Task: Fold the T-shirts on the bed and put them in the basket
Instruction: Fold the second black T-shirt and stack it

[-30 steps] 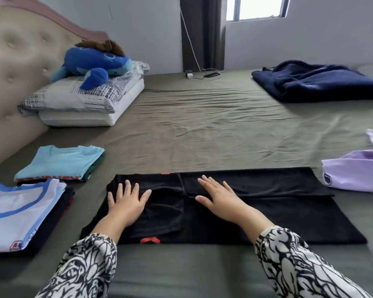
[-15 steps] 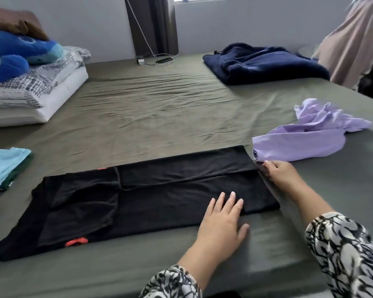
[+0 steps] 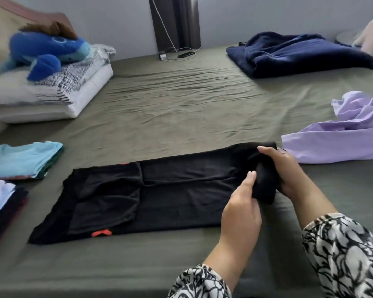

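Olive sheets cover the bed, which fills most of the frame under a pale wall. Lower centre, the black T-shirt lies flat in a long folded band with sleeves tucked in. Its right end is lifted and bunched between both hands: the left hand pinches the cloth from the near side, thumb up, and the right hand grips it from the far side, fingers curled round the edge. Just right of that end, a lilac shirt lies crumpled at the right edge of the frame. At the left edge sit two folded piles, a light blue one and, below it, a blurred white and dark one. Upper left, a blue plush toy rests on stacked pillows. Upper right lies a navy blanket. Cables lie at the top centre by a dark curtain.
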